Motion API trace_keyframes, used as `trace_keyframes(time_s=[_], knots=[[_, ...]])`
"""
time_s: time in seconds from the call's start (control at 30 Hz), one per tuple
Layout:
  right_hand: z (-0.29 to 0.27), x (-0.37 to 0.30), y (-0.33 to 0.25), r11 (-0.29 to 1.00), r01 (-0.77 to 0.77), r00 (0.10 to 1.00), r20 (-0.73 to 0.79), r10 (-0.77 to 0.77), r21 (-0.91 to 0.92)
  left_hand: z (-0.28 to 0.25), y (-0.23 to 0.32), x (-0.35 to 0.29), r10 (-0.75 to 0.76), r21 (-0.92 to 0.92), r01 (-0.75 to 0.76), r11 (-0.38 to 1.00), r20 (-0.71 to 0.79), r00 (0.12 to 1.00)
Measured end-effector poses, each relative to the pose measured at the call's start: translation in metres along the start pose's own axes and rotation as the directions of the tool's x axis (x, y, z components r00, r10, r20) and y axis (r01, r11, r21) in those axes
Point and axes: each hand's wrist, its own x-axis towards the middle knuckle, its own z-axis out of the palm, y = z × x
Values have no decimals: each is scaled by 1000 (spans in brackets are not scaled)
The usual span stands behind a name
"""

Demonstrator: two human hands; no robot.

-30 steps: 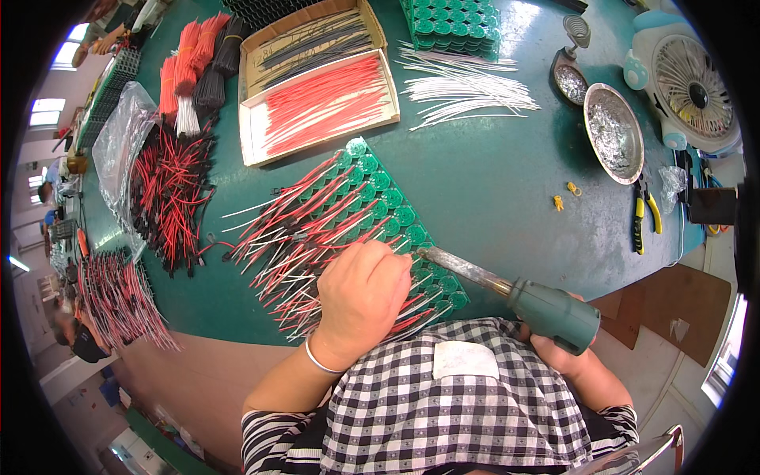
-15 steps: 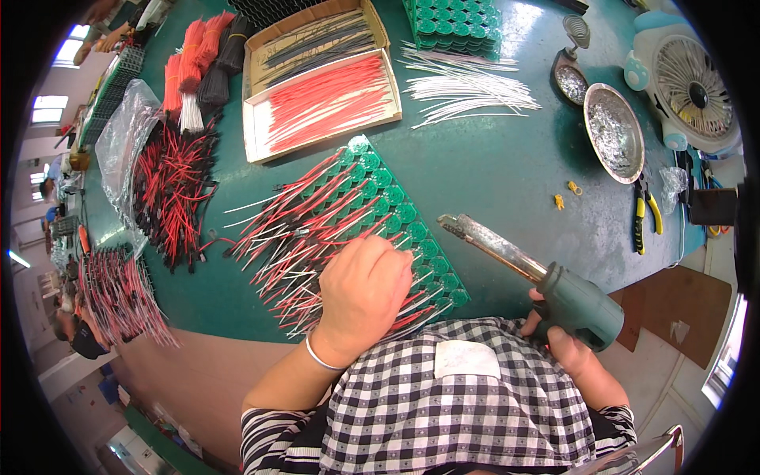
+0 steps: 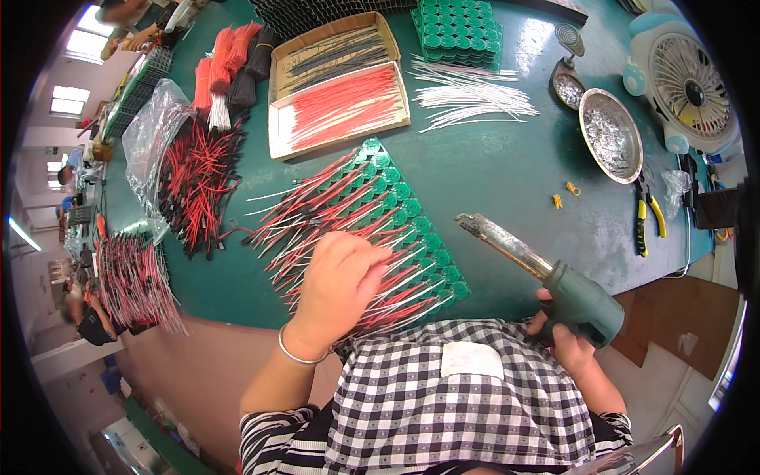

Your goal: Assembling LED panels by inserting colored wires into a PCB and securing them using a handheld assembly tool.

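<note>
My right hand is wrapped round the handle of a dark green pistol-grip soldering gun. Its metal barrel points up and left, the tip just right of a panel of round green circuit boards. Red, white and black wires lie across that panel in rows, their loose ends toward the left. Over the lower part of these wires is my left hand, its fingers curled and pinched together. Whatever is between those fingertips is hidden or too thin to make out.
Shallow boxes of red and black wires, white wires and stacked green panels lie at the back. On the right are a metal bowl, pliers and a fan. A wire heap lies left.
My left hand has shifted slightly left and up over the wires, its fingers turned more to the right. The soldering gun stays in my right hand, nearly in place. The view has tilted slightly.
</note>
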Motion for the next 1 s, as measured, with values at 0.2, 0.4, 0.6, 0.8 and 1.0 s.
trace_keyframes(time_s=[0.2,0.4,0.6,0.8,1.0], knots=[[0,9,13,998,63,998,6,-63,13,-1,-4,4,98,162,-79,984,-111,989],[-3,11,20,998,64,998,-4,-64,1,-28,27,22,-29,437,-5,900,71,997],[-4,9,16,1000,26,1000,9,-26,14,-16,32,15,82,169,-79,982,-13,997],[-5,2,3,990,-113,994,-3,113,-81,33,20,4,141,177,-128,976,-67,988],[2,0,4,971,-214,977,-10,214,-106,46,13,0,101,110,-88,990,-126,987]])
